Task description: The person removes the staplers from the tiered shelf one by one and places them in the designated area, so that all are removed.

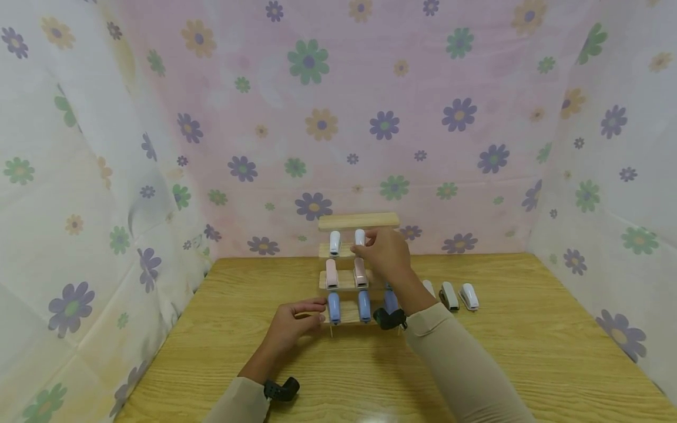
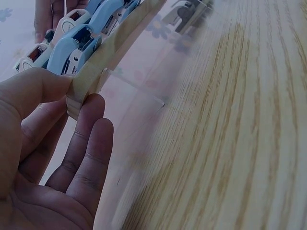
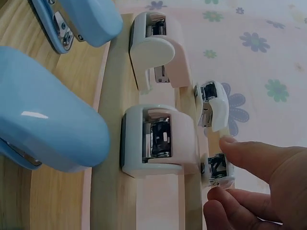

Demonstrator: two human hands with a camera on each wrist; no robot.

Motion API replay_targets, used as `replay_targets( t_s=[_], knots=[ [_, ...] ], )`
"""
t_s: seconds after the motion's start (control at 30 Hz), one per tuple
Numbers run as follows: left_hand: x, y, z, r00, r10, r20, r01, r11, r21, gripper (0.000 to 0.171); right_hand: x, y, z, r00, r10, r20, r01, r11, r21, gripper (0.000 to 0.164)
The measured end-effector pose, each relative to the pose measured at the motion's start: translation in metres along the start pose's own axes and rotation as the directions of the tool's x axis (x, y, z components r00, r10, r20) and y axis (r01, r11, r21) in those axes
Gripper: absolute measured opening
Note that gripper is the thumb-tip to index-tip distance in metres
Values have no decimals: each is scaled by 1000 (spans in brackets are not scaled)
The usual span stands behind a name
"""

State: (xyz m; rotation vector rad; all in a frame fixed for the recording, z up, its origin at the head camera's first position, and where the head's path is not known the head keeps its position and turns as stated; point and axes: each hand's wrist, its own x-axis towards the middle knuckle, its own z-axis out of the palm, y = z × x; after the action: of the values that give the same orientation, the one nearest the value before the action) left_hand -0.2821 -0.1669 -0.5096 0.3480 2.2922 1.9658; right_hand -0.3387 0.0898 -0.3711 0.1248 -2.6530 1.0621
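Observation:
My right hand (image 1: 388,254) pinches a white stapler (image 3: 218,168) on the third tier of a small wooden stepped stand (image 1: 349,314), thumb and fingertips on either side of it. Left of it on that tier stands another white stapler (image 1: 335,242). One tier lower are two pink staplers (image 1: 331,272), and light blue staplers (image 1: 364,305) line the lowest tier, one partly behind my right wrist. With my left hand (image 2: 57,139) I grip the left end of the lowest tier, thumb on top and fingers underneath.
Several more staplers (image 1: 449,295) lie on the wood-grain table (image 1: 529,346) right of the stand, one partly covered by my right arm. The stand's top tier (image 1: 358,221) is a bare board. A flowered cloth (image 1: 359,117) hangs behind and along both sides.

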Motion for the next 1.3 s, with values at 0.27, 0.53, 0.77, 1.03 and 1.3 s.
replay_targets(
  t_s=[0.27, 0.53, 0.77, 1.03, 1.3],
  knots=[
    [1, -2, 0, 1000, -2, -1, 2, 1000, 14, 24, 1, 2, -1, 1000, -16, -7, 17, 1000, 27, 38],
    [0, -2, 1, 1000, -2, -14, 2, 1000, 17, 24, 0, 3, -2, 1000, -11, -8, 11, 999, 38, 25],
    [-1, 1, 1, 1000, -3, -9, 3, 1000, 1, 23, -1, 3, -4, 999, -25, -30, 26, 998, 54, 22],
    [0, 1, 2, 1000, -12, 6, 12, 999, -52, 25, -3, 5, -11, 1000, 2, -24, 1, 993, 120, 27],
    [0, 0, 1, 1000, -7, 4, 8, 998, -57, 25, -5, 16, -17, 997, -49, -56, 56, 989, 137, 27]
  ],
)
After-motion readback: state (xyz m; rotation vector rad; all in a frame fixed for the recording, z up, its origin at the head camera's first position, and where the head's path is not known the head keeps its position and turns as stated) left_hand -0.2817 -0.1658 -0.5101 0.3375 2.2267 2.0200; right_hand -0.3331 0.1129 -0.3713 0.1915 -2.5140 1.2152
